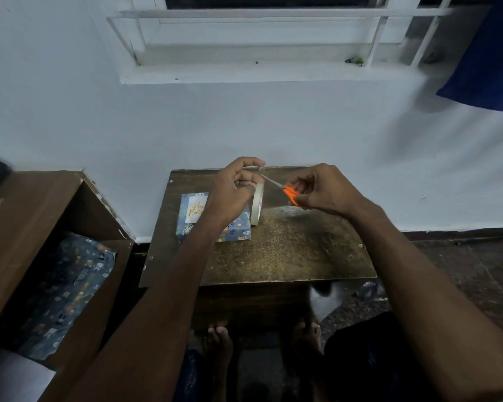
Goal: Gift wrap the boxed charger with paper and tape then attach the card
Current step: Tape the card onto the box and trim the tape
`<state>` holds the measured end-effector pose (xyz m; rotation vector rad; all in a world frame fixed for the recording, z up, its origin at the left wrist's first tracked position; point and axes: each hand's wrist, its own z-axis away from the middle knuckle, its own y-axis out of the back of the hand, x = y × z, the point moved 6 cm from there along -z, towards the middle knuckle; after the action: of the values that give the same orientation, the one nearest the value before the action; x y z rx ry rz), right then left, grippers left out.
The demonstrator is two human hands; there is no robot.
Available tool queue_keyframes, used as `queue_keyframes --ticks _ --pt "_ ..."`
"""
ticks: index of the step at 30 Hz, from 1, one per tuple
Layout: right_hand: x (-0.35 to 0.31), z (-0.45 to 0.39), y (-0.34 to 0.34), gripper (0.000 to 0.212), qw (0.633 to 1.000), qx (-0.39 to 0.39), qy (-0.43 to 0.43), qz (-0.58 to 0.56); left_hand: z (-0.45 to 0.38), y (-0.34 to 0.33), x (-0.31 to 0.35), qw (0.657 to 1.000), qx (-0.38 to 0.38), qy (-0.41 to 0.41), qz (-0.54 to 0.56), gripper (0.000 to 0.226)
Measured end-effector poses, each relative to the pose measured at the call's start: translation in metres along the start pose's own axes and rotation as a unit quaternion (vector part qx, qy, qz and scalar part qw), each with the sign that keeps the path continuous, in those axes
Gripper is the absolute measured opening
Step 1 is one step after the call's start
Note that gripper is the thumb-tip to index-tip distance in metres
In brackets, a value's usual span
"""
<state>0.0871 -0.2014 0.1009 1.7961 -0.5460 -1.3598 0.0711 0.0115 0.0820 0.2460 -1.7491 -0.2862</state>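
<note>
Down on the left, a brown cabinet (pixel 41 216) stands open at the top, and a crumpled sheet of blue paper (pixel 67 288) with little pictures lies inside it. Something white (pixel 12 375) sits below the paper, too blurry to name. On the small brown table (pixel 288 250) sits the box (pixel 238 230), wrapped in the same blue paper. A white card (pixel 196 209) with gold writing lies on top of the box, partly hidden by the left arm. The tape (pixel 257 203) stands on its edge just beside the box, on its right. The left hand (pixel 233 192) is above the box and the tape, with its fingers curled, and it pinches a clear strip pulled up from the tape. The right hand (pixel 323 190) grips orange scissors (pixel 289 193), with fingers through the handles. The thin blades point at the strip, close to the left fingers. I cannot tell if the blades touch it. The table stands against a pale wall (pixel 244 126). A window (pixel 273 33) with white bars is up high, and a dark blue cloth (pixel 488 59) hangs at the top right. The floor (pixel 462 271) is dark and speckled, and bare feet (pixel 219 340) show under the table.
</note>
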Motion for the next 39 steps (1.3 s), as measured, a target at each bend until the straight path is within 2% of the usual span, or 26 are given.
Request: queue_keyframes --ticks 10,14,20,39 --pt "0.000 0.001 0.003 0.026 1.000 0.000 -0.006 0.020 -0.001 0.001 -0.003 1.000 0.004 -0.005 -0.004 0.056" --pt "0.001 -0.002 0.002 0.031 0.999 0.022 -0.010 0.029 0.000 0.001 0.000 1.000 -0.001 -0.013 -0.008 0.056" --pt "0.000 -0.007 -0.003 0.040 0.999 0.013 -0.008 0.052 0.003 -0.003 0.007 0.999 -0.011 -0.032 -0.018 0.057" --pt "-0.006 -0.008 0.002 0.034 0.997 0.051 0.003 0.052 0.004 0.000 0.006 0.999 -0.006 -0.019 -0.034 0.056"
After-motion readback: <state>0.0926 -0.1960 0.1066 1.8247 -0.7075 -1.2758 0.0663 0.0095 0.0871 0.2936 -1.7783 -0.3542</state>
